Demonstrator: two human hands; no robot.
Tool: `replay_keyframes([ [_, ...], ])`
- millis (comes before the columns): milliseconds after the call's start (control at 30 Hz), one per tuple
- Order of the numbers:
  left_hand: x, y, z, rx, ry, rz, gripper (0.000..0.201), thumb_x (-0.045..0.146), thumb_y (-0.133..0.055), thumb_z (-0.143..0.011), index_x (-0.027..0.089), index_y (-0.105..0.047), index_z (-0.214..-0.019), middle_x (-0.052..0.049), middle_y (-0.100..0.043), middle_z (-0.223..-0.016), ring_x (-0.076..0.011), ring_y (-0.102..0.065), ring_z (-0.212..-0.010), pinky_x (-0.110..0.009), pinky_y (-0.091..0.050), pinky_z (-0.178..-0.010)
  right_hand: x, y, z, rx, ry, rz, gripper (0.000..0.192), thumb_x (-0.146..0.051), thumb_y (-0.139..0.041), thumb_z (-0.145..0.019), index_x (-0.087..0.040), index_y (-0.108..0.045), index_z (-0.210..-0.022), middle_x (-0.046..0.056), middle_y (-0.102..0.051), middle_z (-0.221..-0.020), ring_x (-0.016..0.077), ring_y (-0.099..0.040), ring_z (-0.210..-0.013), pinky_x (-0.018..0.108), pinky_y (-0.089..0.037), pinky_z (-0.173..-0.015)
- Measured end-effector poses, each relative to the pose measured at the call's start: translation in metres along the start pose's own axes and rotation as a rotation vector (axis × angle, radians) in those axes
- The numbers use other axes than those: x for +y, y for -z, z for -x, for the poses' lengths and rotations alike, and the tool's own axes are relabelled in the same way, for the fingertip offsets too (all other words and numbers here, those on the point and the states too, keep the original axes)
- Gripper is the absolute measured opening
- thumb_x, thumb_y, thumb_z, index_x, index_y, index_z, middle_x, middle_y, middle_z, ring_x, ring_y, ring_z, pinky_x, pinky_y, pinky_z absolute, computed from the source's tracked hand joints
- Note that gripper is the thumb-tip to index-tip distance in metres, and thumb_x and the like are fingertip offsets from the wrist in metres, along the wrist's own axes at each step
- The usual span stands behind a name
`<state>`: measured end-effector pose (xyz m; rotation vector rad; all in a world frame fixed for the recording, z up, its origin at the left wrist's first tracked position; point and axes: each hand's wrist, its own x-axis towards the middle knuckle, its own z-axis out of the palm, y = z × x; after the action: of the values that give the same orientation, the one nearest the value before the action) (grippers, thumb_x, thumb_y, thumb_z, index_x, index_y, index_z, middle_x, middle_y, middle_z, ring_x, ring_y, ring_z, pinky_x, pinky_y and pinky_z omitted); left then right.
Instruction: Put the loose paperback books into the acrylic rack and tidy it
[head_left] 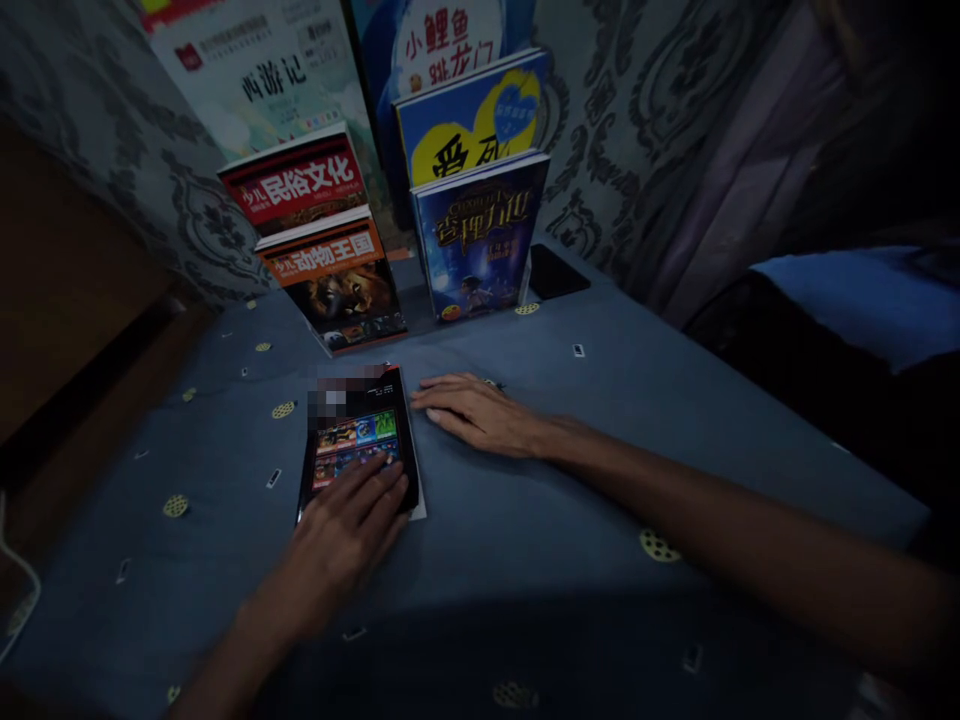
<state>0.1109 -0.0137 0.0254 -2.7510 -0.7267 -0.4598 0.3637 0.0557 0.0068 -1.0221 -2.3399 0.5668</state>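
Note:
A dark-covered book (pixel 360 402) with small coloured pictures lies flat on the cloth-covered table, part of its upper cover blurred out. My left hand (pixel 352 525) rests on its lower part, palm down with fingers stretched out, hiding some of the cover. Just right of the book, my right hand (pixel 480 410) lies flat on the cloth, fingers extended and holding nothing. Behind them stand an orange-and-black book (pixel 345 290) with a lion on it and, to its right, a dark blue book (pixel 480 240).
A red book (pixel 300 185), a blue-and-yellow book (pixel 472 115) and larger books stand behind. A dark flat object (pixel 559 270) lies by the blue book. The grey-blue tablecloth (pixel 525 520) has yellow dotted patterns. A patterned curtain (pixel 600 120) hangs at the back; a white cable (pixel 30 580) runs at left.

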Motion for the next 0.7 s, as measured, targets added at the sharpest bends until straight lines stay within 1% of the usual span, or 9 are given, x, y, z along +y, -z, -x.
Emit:
replay_keyframes([
  [100, 0.0012, -0.0024, -0.0055, 0.063, 0.027, 0.006, 0.027, 0.022, -0.045, -0.1, 0.013, -0.065, -0.117, -0.01, -0.073, -0.114, -0.0244, -0.067, -0.113, -0.039, -0.062, -0.089, -0.0011, -0.001, 0.0012, 0.001, 0.034, 0.0, 0.035, -0.027, -0.044, -0.1, -0.023, -0.064, -0.128, 0.006, -0.066, -0.132, 0.0229, -0.05, -0.134, 0.05, -0.037, -0.112],
  [200, 0.0004, -0.0004, -0.0083, 0.108, 0.036, 0.043, 0.025, 0.021, -0.046, -0.1, 0.014, -0.066, -0.113, -0.008, -0.075, -0.108, -0.0224, -0.07, -0.107, -0.036, -0.062, -0.086, -0.0032, -0.0029, 0.0026, -0.012, 0.072, -0.003, 0.034, -0.031, -0.046, -0.099, -0.022, -0.064, -0.127, 0.007, -0.066, -0.132, 0.0231, -0.05, -0.134, 0.049, -0.038, -0.112],
  [433, 0.0015, 0.0033, -0.0092, 0.068, 0.084, 0.13, 0.025, 0.015, -0.045, -0.098, 0.014, -0.064, -0.115, -0.008, -0.075, -0.11, -0.0231, -0.069, -0.109, -0.038, -0.062, -0.087, -0.006, -0.006, 0.004, -0.001, 0.123, 0.009, 0.033, -0.031, -0.049, -0.098, -0.021, -0.065, -0.125, 0.008, -0.066, -0.132, 0.0231, -0.051, -0.133, 0.048, -0.04, -0.11],
  [600, 0.0014, 0.0022, -0.009, 0.088, 0.084, 0.141, 0.025, 0.015, -0.045, -0.097, 0.013, -0.064, -0.114, -0.009, -0.075, -0.11, -0.024, -0.069, -0.109, -0.038, -0.062, -0.087, -0.0048, -0.007, 0.004, 0.005, 0.154, 0.012, 0.035, -0.03, -0.048, -0.098, -0.014, -0.066, -0.123, 0.012, -0.066, -0.132, 0.0245, -0.05, -0.133, 0.047, -0.04, -0.111],
  [700, 0.0019, 0.0005, -0.0076, 0.096, 0.077, 0.139, 0.027, 0.014, -0.045, -0.096, 0.013, -0.064, -0.115, -0.009, -0.074, -0.111, -0.0238, -0.069, -0.11, -0.039, -0.062, -0.087, -0.0048, -0.0075, 0.0042, 0.01, 0.16, 0.012, 0.033, -0.03, -0.049, -0.098, -0.017, -0.066, -0.124, 0.01, -0.066, -0.132, 0.0234, -0.051, -0.133, 0.048, -0.041, -0.11],
])
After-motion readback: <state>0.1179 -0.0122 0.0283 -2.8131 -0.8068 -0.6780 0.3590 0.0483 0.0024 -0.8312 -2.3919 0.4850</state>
